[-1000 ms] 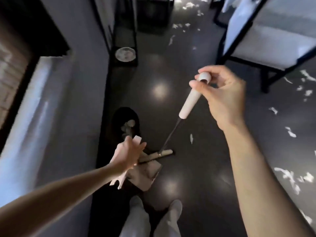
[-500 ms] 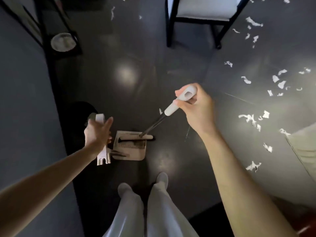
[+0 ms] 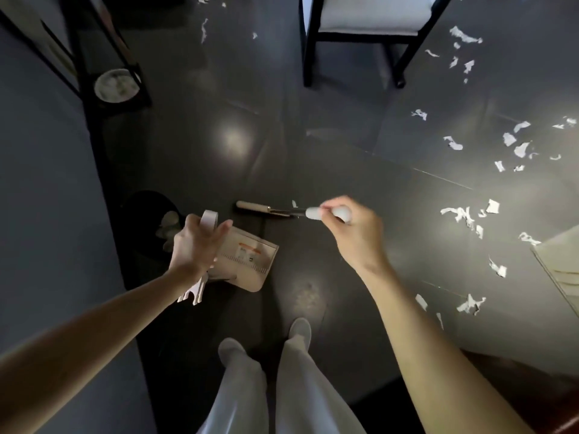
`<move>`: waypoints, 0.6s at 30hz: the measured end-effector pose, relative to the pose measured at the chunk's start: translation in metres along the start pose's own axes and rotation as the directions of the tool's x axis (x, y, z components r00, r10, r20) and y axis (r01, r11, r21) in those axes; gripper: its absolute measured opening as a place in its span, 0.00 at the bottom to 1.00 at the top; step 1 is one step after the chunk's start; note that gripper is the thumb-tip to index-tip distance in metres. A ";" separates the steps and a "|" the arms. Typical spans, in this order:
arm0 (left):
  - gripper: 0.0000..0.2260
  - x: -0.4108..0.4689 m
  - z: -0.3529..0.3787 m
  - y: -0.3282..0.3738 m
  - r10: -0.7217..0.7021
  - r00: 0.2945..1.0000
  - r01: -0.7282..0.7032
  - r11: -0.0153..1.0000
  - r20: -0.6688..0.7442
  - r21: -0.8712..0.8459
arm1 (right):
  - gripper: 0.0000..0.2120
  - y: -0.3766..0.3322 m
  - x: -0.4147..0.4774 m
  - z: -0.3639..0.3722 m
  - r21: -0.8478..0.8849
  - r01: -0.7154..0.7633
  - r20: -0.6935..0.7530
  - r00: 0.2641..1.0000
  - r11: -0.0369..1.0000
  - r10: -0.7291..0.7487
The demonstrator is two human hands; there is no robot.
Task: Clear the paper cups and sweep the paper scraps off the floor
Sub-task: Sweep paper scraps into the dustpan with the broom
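Note:
My left hand point(image 3: 196, 242) grips the upright handle of a beige dustpan point(image 3: 250, 264) that hangs above the dark floor. My right hand point(image 3: 351, 233) holds the white grip of a broom, whose head point(image 3: 253, 206) lies low over the floor just beyond the dustpan. One small paper scrap point(image 3: 294, 203) lies by the broom's shaft. Several white paper scraps point(image 3: 463, 214) are scattered over the floor to the right. A black bin point(image 3: 141, 214) left of the dustpan holds crumpled pale things, which may be paper cups.
A black-framed chair point(image 3: 369, 23) with a pale seat stands ahead. A black shelf frame point(image 3: 103, 73) with a round dish on it lines the grey wall at left. A pale furniture corner point(image 3: 560, 267) juts in at right. My feet point(image 3: 297, 330) are below.
The broom head has left the dustpan and now lies beyond it. My right hand has moved right and lower. The dustpan is tilted more in my left hand. The view has turned right.

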State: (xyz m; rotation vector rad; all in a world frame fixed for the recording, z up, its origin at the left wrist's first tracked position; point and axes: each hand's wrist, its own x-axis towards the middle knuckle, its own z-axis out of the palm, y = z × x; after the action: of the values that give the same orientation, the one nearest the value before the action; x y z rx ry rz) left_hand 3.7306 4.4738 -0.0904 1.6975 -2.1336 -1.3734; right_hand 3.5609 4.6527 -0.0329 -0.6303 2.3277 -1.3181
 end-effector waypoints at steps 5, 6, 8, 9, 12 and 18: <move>0.21 -0.009 0.008 -0.001 0.007 0.999 -0.007 1.000 0.036 -0.017 | 0.18 0.028 -0.013 0.012 0.111 -0.511 0.232 0.848 0.853 0.477; 0.21 -0.011 0.011 0.000 0.007 0.999 -0.007 1.000 0.045 -0.013 | 0.25 0.027 -0.017 0.015 0.148 -0.614 0.333 0.769 0.775 0.546; 0.20 -0.016 0.014 0.001 0.021 0.997 -0.020 1.000 0.070 -0.023 | 0.31 0.021 -0.025 0.019 0.211 -0.767 0.504 0.616 0.606 0.605; 0.20 -0.018 0.016 0.001 0.034 0.996 -0.031 0.999 0.085 -0.038 | 0.31 0.019 -0.025 0.021 0.218 -0.806 0.555 0.566 0.551 0.609; 0.21 -0.020 0.013 -0.002 0.105 0.986 -0.100 0.994 0.128 -0.044 | 0.28 0.017 -0.019 0.036 0.144 -0.875 0.627 0.443 0.463 0.641; 0.26 -0.026 0.004 -0.013 0.308 0.935 -0.311 0.950 0.175 -0.010 | 0.05 0.052 -0.021 0.090 -0.212 -0.912 0.549 0.185 0.350 0.815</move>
State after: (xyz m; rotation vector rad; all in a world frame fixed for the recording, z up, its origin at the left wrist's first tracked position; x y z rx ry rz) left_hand 3.7477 4.4978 -0.0903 1.2119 -2.3841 -1.4558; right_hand 3.6168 4.6252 -0.1190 0.3855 1.4941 -0.5618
